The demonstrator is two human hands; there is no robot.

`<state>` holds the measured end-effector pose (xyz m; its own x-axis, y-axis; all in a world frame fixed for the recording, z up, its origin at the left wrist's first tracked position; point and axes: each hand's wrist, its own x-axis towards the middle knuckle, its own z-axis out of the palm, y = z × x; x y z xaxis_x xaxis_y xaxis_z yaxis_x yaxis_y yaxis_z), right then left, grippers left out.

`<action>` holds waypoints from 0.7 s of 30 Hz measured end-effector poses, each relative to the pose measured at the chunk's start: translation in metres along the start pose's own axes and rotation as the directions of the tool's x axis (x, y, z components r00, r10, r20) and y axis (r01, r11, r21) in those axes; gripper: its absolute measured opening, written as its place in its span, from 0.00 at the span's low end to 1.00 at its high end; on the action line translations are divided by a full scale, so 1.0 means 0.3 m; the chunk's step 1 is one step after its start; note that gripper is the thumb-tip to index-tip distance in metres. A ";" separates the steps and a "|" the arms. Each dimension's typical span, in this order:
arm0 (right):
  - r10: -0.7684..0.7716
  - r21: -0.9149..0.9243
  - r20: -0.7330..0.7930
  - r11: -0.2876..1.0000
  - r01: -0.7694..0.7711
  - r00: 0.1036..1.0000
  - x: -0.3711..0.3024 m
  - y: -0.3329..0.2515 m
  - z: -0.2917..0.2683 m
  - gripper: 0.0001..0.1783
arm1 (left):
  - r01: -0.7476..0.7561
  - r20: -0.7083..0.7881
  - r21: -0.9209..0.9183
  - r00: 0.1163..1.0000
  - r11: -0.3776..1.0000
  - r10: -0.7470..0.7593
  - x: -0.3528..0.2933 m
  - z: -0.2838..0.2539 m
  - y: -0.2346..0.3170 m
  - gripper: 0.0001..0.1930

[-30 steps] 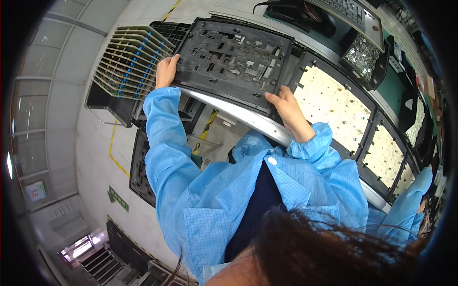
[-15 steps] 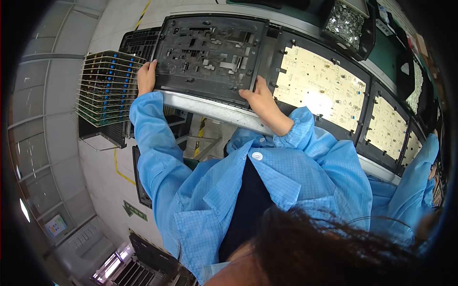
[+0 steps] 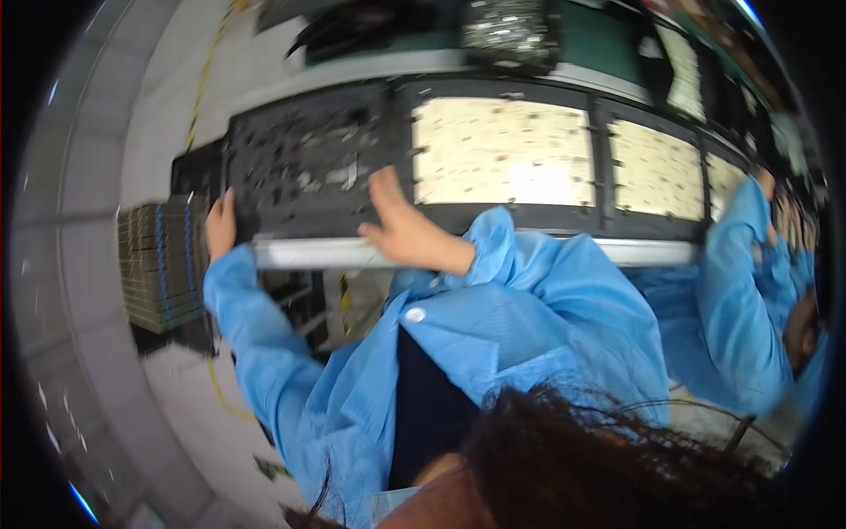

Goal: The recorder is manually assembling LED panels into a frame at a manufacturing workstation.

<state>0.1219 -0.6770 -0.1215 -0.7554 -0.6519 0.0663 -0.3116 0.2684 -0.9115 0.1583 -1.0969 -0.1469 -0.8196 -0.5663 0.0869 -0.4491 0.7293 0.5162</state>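
Note:
A black carrier tray with many cut-outs and small clips lies on the metal rail line, at its left end. At the tray's left edge, my left hand grips the side, its fingers pointing up along it. My right hand is over the tray's near right corner, thumb and fingers spread, holding nothing. Right beside this tray stands another black carrier with a cream circuit board held in it by clips. Motion blur softens the details.
Further carriers with cream boards continue to the right, where a co-worker's blue sleeve reaches in. A stack of boards stands at the left. Behind the line sits a black bin of shiny small parts. A silver rail runs along the front.
The gap between the empty tray and the board carrier beside it has closed. My right hand has loosened from the tray's edge and spread. The whole view has turned and shifted.

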 end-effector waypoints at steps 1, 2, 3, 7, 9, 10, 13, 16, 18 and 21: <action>-0.163 0.029 -0.068 0.986 0.165 0.984 -0.033 -0.022 -0.067 0.41 | 0.058 0.108 -0.006 0.992 0.998 -0.057 -0.011 -0.023 0.037 0.36; -0.148 0.121 -0.011 0.982 0.148 0.989 -0.052 -0.062 -0.181 0.37 | 0.056 0.132 -0.020 0.990 0.998 -0.053 -0.022 -0.030 0.059 0.36; -0.143 0.218 0.050 0.968 0.128 0.989 -0.088 -0.088 -0.278 0.34 | 0.054 0.129 -0.019 0.990 0.998 -0.051 -0.035 -0.030 0.074 0.37; -0.100 -0.070 -0.434 0.995 0.077 0.896 -0.223 0.035 -0.609 0.20 | 0.051 0.064 -0.064 0.997 0.997 -0.047 -0.060 -0.012 0.050 0.39; -0.111 -0.308 -0.667 0.941 -0.137 0.737 -0.274 0.103 -0.854 0.16 | 0.055 0.046 -0.066 0.998 0.996 -0.052 -0.075 -0.016 0.071 0.40; -0.157 -0.412 -0.763 0.865 -0.286 0.627 -0.292 0.192 -0.997 0.15 | 0.040 0.041 -0.077 0.998 0.996 -0.037 -0.071 -0.023 0.093 0.40; -0.178 -0.414 -0.897 0.660 -0.627 0.405 -0.358 0.409 -1.408 0.16 | 0.110 0.109 0.046 0.987 0.993 -0.115 -0.047 -0.023 0.115 0.41; -0.175 -0.459 -0.874 0.600 -0.655 0.453 -0.345 0.512 -1.603 0.18 | 0.065 0.087 0.060 0.994 0.996 -0.070 -0.001 0.019 0.004 0.43; -0.104 -0.467 -0.845 0.619 -0.631 0.524 -0.303 0.596 -1.656 0.20 | 0.082 0.090 0.036 0.992 0.996 -0.085 -0.007 0.017 0.044 0.43; 0.036 -0.396 -0.844 0.632 -0.666 0.535 -0.207 0.648 -1.665 0.21 | 0.143 0.090 0.097 0.984 0.985 -0.152 -0.002 0.006 0.050 0.43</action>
<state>-0.1798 -0.2301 -0.1000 -0.9019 0.2592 0.3455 0.0781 0.8846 -0.4598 0.1515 -1.0849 -0.1407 -0.7708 -0.6332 -0.0698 -0.5941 0.6748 0.4378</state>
